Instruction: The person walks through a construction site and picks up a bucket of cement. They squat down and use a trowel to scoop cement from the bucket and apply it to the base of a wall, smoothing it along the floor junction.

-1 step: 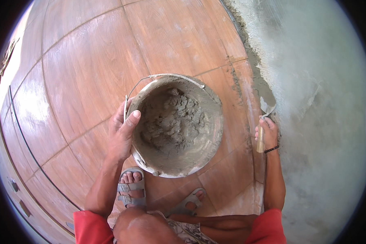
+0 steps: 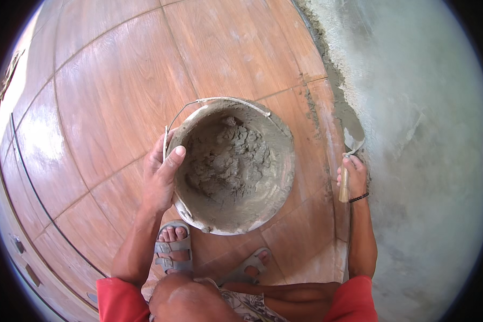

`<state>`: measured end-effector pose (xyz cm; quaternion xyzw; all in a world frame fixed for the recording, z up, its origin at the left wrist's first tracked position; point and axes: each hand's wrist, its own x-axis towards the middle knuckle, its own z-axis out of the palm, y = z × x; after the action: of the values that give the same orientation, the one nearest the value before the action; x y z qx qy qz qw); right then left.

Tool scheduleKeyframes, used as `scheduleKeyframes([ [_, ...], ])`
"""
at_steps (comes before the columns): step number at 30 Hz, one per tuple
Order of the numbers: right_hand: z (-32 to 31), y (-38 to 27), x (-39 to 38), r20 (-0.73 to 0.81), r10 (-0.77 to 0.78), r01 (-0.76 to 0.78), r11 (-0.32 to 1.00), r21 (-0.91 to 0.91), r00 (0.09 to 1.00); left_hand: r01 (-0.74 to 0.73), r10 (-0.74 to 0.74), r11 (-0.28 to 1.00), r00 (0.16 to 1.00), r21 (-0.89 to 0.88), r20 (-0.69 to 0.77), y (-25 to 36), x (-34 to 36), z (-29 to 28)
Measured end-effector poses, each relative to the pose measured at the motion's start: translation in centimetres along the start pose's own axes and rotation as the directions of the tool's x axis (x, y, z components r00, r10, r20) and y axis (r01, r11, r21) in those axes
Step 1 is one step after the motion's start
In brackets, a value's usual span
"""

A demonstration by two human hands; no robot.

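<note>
Bucket [image 2: 233,166] of grey mortar [image 2: 228,161] sits on the floor tiles [image 2: 118,96] under your left hand [image 2: 161,174], which clamps its rim, thumb inside. Your right hand [image 2: 351,174], off to the bucket's far side, grips a trowel [image 2: 350,155] against the wet cement wall [image 2: 424,134]. Nothing has shifted between frames.

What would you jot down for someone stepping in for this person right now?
Left hand: grips the bucket rim, thumb hooked over the edge.
Right hand: closed on the trowel handle, blade against the base of the wall.
Bucket stands on the tile floor in front of the feet, with lumpy grey mortar inside.
Done: the wall is coated grey.
Left: mortar remains in the bucket; the wall-floor joint looks rough.
</note>
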<state>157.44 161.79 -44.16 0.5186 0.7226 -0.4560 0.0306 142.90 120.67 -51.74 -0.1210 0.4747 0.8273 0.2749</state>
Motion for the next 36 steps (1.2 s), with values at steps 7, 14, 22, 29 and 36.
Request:
scheduleKeyframes([
  [7,-0.8,0.6,-1.4,-0.057,-0.163,0.147,0.965,-0.219,0.985,0.028,-0.028,1.0,0.999,-0.014,-0.022,-0.3,0.2,-0.1],
  [14,0.7,-1.0,1.9,0.076,-0.142,0.16,0.828,-0.538,0.987,0.054,-0.05,0.996,0.997,-0.069,0.062,0.6,1.2,0.6],
  [22,1.4,-5.3,1.8,-0.035,-0.096,0.075,0.92,-0.385,0.995,0.06,-0.059,0.998,0.997,-0.027,0.056,0.8,1.0,0.4],
  [29,0.4,-4.3,-0.4,-0.046,-0.203,0.169,0.903,-0.396,0.978,0.021,-0.02,1.0,0.998,-0.017,0.065,0.4,1.1,0.0],
  [36,0.7,-1.5,0.0,0.066,-0.063,0.078,0.959,-0.272,0.996,0.045,-0.044,0.999,0.997,-0.015,0.064,0.3,1.2,0.0],
])
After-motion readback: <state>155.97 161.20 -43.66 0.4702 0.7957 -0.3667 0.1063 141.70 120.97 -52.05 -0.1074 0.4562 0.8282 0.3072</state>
